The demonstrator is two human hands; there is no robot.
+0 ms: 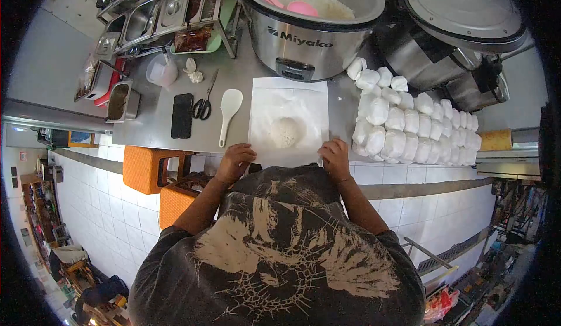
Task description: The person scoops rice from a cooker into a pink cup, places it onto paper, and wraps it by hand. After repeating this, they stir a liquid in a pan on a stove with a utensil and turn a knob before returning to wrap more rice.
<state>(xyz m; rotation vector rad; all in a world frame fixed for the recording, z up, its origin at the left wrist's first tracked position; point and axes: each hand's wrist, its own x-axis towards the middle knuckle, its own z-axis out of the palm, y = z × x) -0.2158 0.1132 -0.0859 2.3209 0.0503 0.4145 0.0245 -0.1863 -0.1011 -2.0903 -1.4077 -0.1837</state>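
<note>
A sheet of white wrapping paper (266,101) lies on the metal table directly before me. On it, near the middle, sits a rounded mound of white rice (286,132). My left hand (236,160) pinches the sheet's near left corner, and my right hand (335,155) holds the near right corner, with fingers bent over the edge. Left of the paper rests a white rice paddle (231,108), apart from my left hand. Just behind the sheet stands a large Miyako rice cooker (315,51), open, with rice and a pink scoop (302,8) inside.
Stacked white wrapped bundles (409,121) stand on the right. Scissors (204,101), a black phone (182,115) and a plastic cup (162,72) lie left. Metal food pans (140,21) fill a rack at the back left. Orange stools (143,168) stand below the table's edge.
</note>
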